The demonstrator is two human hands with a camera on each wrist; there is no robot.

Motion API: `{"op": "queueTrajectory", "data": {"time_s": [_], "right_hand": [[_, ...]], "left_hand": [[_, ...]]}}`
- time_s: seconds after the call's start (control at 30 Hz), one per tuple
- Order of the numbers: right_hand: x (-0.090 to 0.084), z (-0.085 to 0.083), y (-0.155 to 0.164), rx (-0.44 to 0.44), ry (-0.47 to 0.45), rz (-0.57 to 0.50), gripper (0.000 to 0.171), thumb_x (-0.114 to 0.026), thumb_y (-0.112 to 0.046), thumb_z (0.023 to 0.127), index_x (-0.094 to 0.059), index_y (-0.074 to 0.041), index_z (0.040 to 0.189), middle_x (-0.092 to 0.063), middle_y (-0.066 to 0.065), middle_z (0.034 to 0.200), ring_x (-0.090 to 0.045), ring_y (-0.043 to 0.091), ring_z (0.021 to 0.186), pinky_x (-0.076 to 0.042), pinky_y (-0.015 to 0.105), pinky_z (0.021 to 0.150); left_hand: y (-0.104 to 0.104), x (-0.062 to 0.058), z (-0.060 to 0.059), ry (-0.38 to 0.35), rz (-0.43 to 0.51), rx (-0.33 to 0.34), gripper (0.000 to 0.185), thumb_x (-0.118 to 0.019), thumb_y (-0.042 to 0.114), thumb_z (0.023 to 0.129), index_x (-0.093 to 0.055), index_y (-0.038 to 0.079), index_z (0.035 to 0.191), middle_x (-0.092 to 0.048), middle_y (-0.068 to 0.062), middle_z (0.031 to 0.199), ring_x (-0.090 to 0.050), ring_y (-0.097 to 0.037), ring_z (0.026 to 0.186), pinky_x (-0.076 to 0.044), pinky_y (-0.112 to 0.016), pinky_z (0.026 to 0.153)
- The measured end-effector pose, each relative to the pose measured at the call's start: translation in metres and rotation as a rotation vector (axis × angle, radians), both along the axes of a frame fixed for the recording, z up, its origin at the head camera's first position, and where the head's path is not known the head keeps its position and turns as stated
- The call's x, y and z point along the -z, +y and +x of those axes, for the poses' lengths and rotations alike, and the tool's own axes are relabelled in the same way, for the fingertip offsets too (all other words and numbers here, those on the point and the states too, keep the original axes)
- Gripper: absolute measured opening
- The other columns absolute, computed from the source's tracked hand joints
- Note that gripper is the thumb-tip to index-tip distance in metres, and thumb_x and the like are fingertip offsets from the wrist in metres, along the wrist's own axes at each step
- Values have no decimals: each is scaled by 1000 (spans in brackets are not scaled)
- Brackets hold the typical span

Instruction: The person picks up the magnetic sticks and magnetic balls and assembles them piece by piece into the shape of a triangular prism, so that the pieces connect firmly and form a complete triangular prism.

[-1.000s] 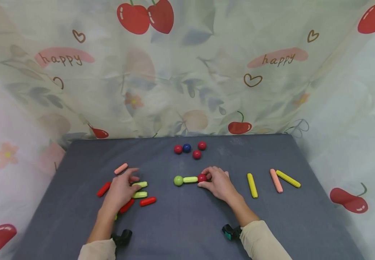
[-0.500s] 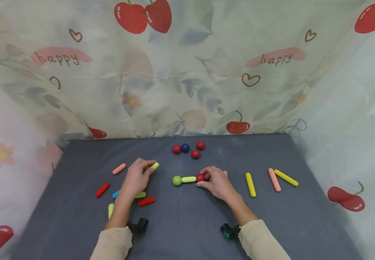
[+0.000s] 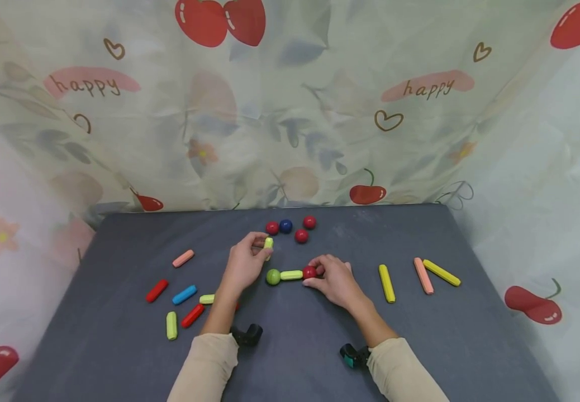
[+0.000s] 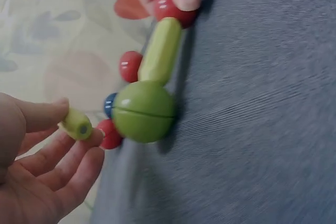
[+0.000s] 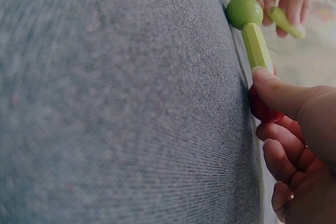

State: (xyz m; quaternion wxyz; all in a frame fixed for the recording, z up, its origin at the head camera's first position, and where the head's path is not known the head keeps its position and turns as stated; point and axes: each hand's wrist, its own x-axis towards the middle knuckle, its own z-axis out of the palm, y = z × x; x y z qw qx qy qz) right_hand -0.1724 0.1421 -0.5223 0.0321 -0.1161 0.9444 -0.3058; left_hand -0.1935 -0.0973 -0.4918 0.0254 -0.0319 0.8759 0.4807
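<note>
The left hand (image 3: 243, 263) pinches a green stick (image 3: 268, 244) mid-table near the back-edge balls (image 3: 290, 229), while the right hand (image 3: 334, 279) grips the red ball (image 3: 309, 272) of the joined piece, bare mat (image 3: 471, 335) toward the front edge.

1. Your head view looks forward and down over the grey table (image 3: 421, 346).
2. Both wrist views skim it closely, slightly blurred, apparently facing each other.
3. All three share the green ball (image 3: 272, 277) (image 4: 143, 111) (image 5: 244, 12).
</note>
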Motion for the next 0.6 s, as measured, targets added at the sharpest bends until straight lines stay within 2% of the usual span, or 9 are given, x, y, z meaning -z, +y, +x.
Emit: {"op": "queueTrajectory", "data": {"time_s": [0.13, 0.33, 0.5, 0.6], "right_hand": [[0, -1, 0, 0, 3, 0, 39, -86, -37, 82, -70, -17, 111, -67, -2, 95, -61, 13, 87, -31, 35, 80], [-1, 0, 0, 1, -7, -12, 39, -86, -37, 81, -71, -16, 111, -67, -1, 95, -60, 13, 85, -31, 35, 79], [1, 0, 0, 1, 3, -18, 38, -86, -36, 81, -71, -16, 110, -67, -1, 94, -60, 12, 85, -32, 36, 79], [1, 0, 1, 4, 4, -17, 38, -86, -36, 81, -71, -16, 110, -67, -1, 93, -60, 12, 85, -32, 36, 79]], "left_hand": [[7, 9, -3, 8, 0, 0, 32, -73, 25, 96, -66, 18, 126, -73, -5, 114, -72, -20, 94, -57, -42, 86], [15, 19, -2, 9, -56, 56, 32, -77, 27, 93, -70, 21, 123, -75, -3, 110, -71, -19, 92, -58, -41, 86], [18, 20, -1, 9, -68, 91, 34, -77, 29, 92, -71, 19, 123, -76, -4, 110, -72, -19, 92, -58, -41, 85], [17, 18, 1, -19, -72, 117, 39, -76, 30, 93, -69, 18, 129, -75, -6, 115, -72, -19, 95, -58, -41, 86]]}}
